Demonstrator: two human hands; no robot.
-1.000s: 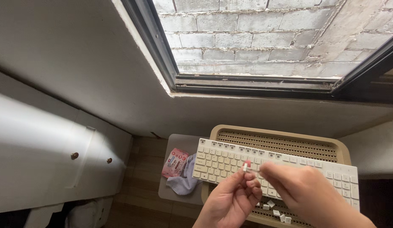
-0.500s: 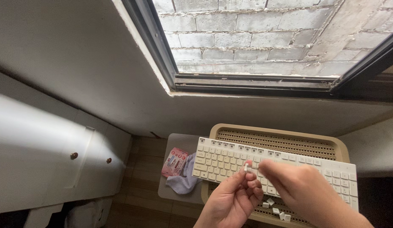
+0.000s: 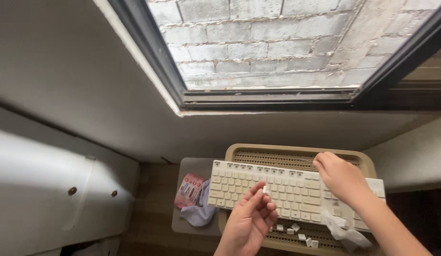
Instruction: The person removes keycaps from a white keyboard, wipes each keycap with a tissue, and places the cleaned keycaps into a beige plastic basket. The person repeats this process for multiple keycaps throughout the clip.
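Left hand [image 3: 249,223]: thumb and forefinger pinched on one small white keycap [image 3: 264,189], held just above the keyboard [image 3: 258,185]. Right hand [image 3: 341,175]: loosely curled, resting on the keyboard's far rows, a crumpled white wipe [image 3: 343,230] trailing below its wrist. Keyboard: cream plastic, most caps seated. Beneath: slatted beige basket [image 3: 296,154], loose keycaps [image 3: 296,232] lying unmounted. Left: pink packet [image 3: 188,190], grey cloth [image 3: 197,213].

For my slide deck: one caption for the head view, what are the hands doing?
Left hand pinches a small white keycap above a white keyboard; right hand rests on its keys.
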